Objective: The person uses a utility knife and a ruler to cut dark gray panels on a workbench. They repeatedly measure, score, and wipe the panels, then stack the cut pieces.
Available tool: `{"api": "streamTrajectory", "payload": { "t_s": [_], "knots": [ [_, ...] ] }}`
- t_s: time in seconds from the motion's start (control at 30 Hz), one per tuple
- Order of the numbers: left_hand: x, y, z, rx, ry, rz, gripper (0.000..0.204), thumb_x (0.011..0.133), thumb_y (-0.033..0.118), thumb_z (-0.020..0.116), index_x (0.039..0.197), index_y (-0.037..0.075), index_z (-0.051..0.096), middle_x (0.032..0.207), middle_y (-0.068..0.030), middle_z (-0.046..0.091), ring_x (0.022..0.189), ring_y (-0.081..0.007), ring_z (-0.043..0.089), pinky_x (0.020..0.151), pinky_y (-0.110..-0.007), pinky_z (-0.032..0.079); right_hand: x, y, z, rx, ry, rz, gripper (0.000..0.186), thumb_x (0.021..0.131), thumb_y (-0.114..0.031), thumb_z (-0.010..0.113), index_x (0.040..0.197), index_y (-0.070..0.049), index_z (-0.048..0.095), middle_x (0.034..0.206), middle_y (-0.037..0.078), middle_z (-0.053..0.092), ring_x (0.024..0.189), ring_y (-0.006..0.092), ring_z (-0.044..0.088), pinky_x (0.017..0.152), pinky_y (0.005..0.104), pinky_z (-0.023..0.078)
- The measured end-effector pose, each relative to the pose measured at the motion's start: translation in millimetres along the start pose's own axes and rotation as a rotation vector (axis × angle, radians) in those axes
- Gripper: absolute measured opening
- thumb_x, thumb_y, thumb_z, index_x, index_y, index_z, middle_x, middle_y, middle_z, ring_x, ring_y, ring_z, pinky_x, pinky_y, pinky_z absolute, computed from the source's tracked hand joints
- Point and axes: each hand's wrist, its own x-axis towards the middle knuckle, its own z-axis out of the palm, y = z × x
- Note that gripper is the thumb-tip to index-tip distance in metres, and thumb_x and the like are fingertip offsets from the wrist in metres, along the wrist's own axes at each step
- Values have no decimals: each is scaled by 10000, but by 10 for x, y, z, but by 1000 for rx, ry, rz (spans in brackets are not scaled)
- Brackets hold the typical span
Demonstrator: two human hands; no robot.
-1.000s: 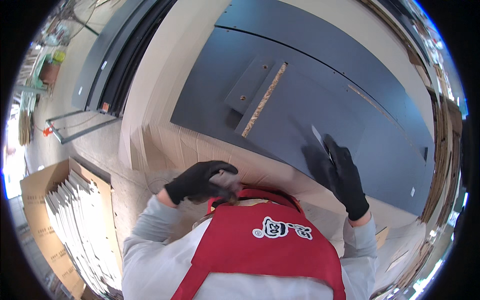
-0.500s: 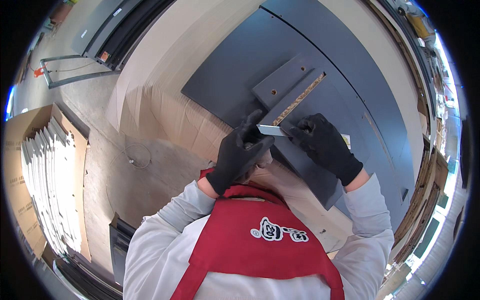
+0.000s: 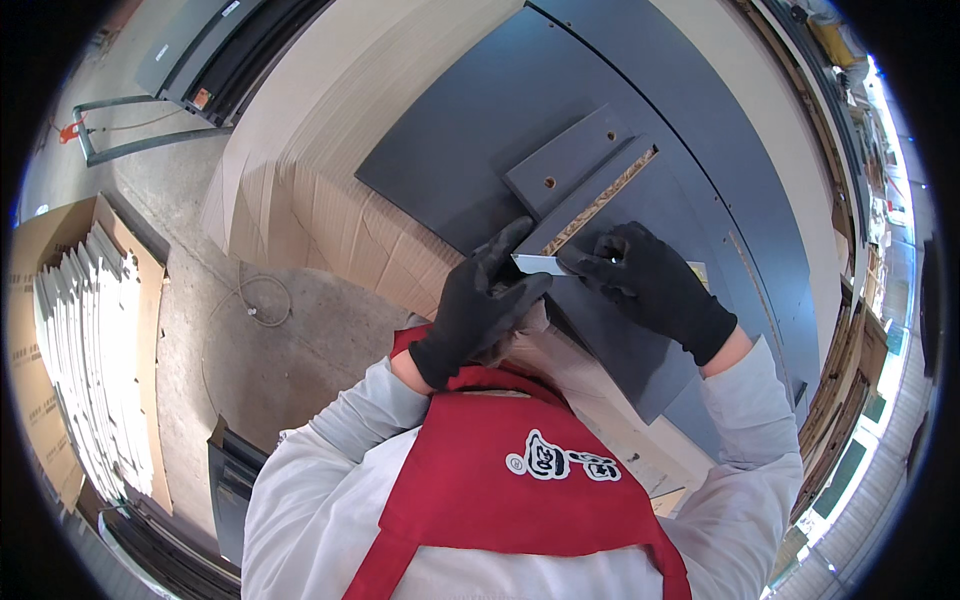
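My gloved left hand (image 3: 472,312) curls at the near corner of a grey board with an exposed chipboard groove (image 3: 600,200), beside the end of a light, flat metal strip (image 3: 537,264). Something crumpled and brownish (image 3: 525,322) shows under that hand; what it grips is unclear. My gloved right hand (image 3: 650,290) pinches the strip's other end against the board, its fingers bent. A smaller grey board with two holes (image 3: 578,148) lies just beyond the grooved one, both on larger grey panels (image 3: 450,130).
Cardboard (image 3: 300,190) lies under the panels. On the left are a box of white sheets (image 3: 90,360), stacked dark panels (image 3: 205,55), a metal frame (image 3: 150,145) and a cable (image 3: 265,320) on the concrete floor. Wooden boards (image 3: 835,390) line the right side.
Since a second ago, both hands have come together at the grooved board's corner. That board has turned, and the metal strip now lies crosswise between my hands. The last half second shows little change.
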Motion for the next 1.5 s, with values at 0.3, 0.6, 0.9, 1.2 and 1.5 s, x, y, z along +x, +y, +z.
{"api": "streamTrajectory", "payload": {
  "t_s": [0.3,0.6,0.9,1.2,1.5],
  "knots": [
    [30,-27,45,-115,73,-91,507,831,135,710,1296,-2,560,915,-82,705,812,-92,637,730,-245,516,55,-163,-14,207,-165,343,311,870,-138,618,1180,-164,631,974,133,572,844,295,597,689,398,500],
    [69,58,95,-216,154,-134,383,865,137,687,1207,-23,618,843,-59,708,720,-71,632,646,-225,511,-101,-249,219,88,120,275,295,883,-102,596,1176,-82,625,952,152,557,790,312,595,649,381,489],
    [-10,145,65,-246,98,-215,362,868,143,690,1195,-3,640,1029,-65,705,876,-74,617,776,-237,503,-165,-330,155,96,86,320,280,871,-105,568,1140,-124,645,976,152,574,820,334,607,675,416,505],
    [13,15,69,-161,127,-164,434,847,152,711,1228,-30,609,984,-92,701,831,-85,620,744,-239,507,-187,-241,153,109,120,420,236,879,-112,562,1096,-72,644,1042,184,583,805,358,625,683,427,511],
    [4,32,74,-118,120,-150,352,883,126,673,1200,-21,632,1040,-66,695,903,-79,604,797,-239,494,-190,-151,180,159,244,484,154,879,-115,601,1010,-35,610,960,195,586,794,366,626,679,427,500]
  ]
}}
